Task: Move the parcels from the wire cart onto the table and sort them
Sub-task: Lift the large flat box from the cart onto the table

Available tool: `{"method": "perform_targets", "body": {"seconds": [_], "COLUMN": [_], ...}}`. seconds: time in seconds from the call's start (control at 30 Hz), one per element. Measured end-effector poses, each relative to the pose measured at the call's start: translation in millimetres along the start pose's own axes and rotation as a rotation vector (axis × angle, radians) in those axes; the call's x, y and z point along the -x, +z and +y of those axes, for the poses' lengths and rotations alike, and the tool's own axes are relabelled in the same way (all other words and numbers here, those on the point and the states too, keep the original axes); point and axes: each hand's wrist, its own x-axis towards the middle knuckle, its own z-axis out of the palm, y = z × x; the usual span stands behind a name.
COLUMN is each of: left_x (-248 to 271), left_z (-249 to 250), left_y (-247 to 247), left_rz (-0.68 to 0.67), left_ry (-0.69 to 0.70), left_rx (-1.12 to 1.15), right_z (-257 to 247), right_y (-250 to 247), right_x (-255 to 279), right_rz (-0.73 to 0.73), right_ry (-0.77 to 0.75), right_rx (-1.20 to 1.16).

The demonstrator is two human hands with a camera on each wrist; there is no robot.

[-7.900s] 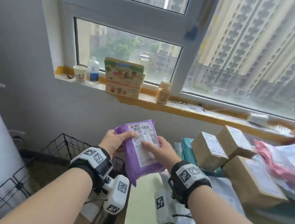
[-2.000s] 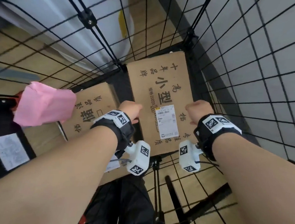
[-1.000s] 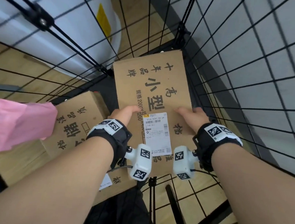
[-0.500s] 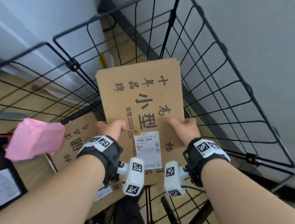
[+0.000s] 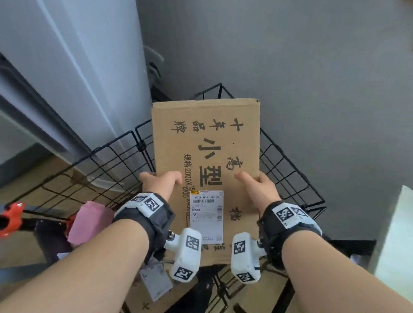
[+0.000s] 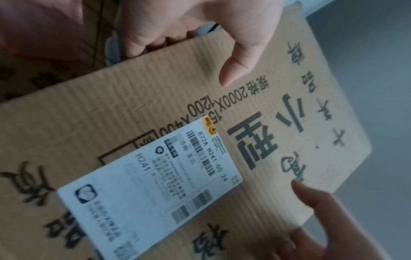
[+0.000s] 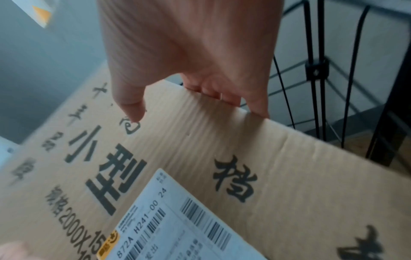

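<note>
Both hands hold a flat cardboard parcel (image 5: 206,156) by its long edges, above the wire cart (image 5: 294,183). The left hand (image 5: 160,182) grips the left edge, thumb on the printed face and fingers curled behind; the right hand (image 5: 259,189) grips the right edge the same way. The wrist views confirm each thumb lying on top and the fingers wrapped under the edge. A white shipping label (image 5: 207,215) sits on the face between the hands, toward the parcel's near end.

The parcel is tilted, its far end raised well above the cart rim and its near end low between the wrists. Judged from this, the lift out of the cart is largely done; the carry to the table, the set-down and the sorting remain. At least two parcels are still in or by the cart: a second cardboard parcel (image 5: 164,301) below the held one and a pink mailer bag (image 5: 89,221) left of the left wrist. A pale corner, possibly the table (image 5: 404,241), shows right of the cart.

Two seconds earlier the parcel lay flat on the cart floor with the hands at its edges; since then it has risen clear and the view has lifted toward the wall.
</note>
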Motion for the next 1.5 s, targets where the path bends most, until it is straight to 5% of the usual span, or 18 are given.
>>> {"method": "perform_targets", "body": {"seconds": [0.5, 0.87, 1.07, 1.33, 1.5], "left_x": [182, 292, 320, 307, 295], "left_z": [114, 119, 110, 24, -7], "left_y": [-12, 73, 110, 139, 145], "left_rz": [-0.205, -0.412, -0.521, -0.56, -0.553], "left_ry": [0.439, 0.683, 0.608, 0.458, 0.41], "left_rx": [-0.128, -0.457, -0.577, -0.748, -0.769], "right_z": [-74, -14, -2, 53, 74], "right_y": [-128, -236, -287, -301, -295], "right_x": [170, 237, 254, 250, 237], "right_rz": [0.203, 0.482, 0.609, 0.541, 0.494], "right_ry": [-0.224, 0.036, 0.157, 0.373, 0.369], "right_rx": [-0.231, -0.235, -0.017, 0.205, 0.315]}}
